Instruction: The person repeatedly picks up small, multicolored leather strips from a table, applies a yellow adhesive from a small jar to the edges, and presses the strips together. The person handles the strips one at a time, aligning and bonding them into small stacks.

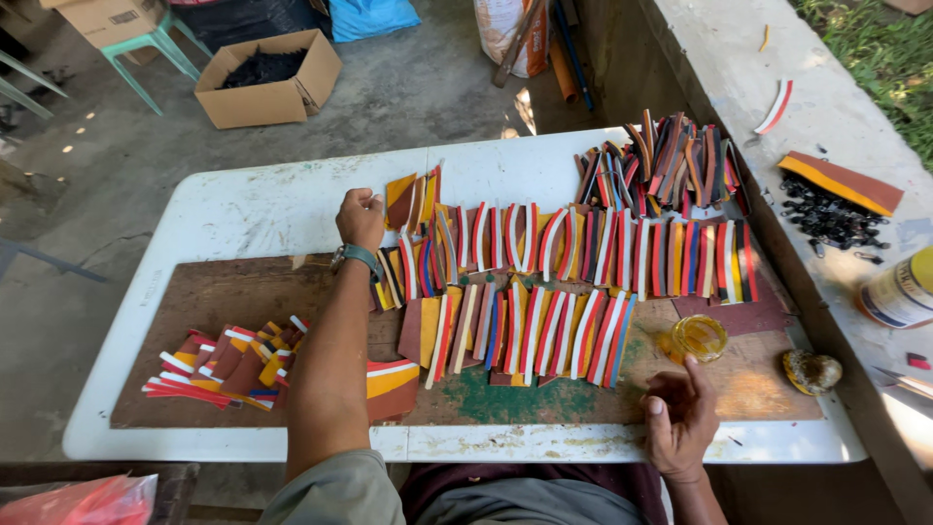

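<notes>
The left hand (361, 218) pinches a striped strip (400, 199) from the rows, while the right hand (680, 413), grip loose and empty, rests on the counter (243, 209) by the glue cup (699, 336).

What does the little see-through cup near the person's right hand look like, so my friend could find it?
Start at the white table and the brown board on it. By the board's right end, just above the right hand, sits a small clear cup holding yellow liquid. It is round and see-through, unlike the flat striped strips beside it.
</notes>
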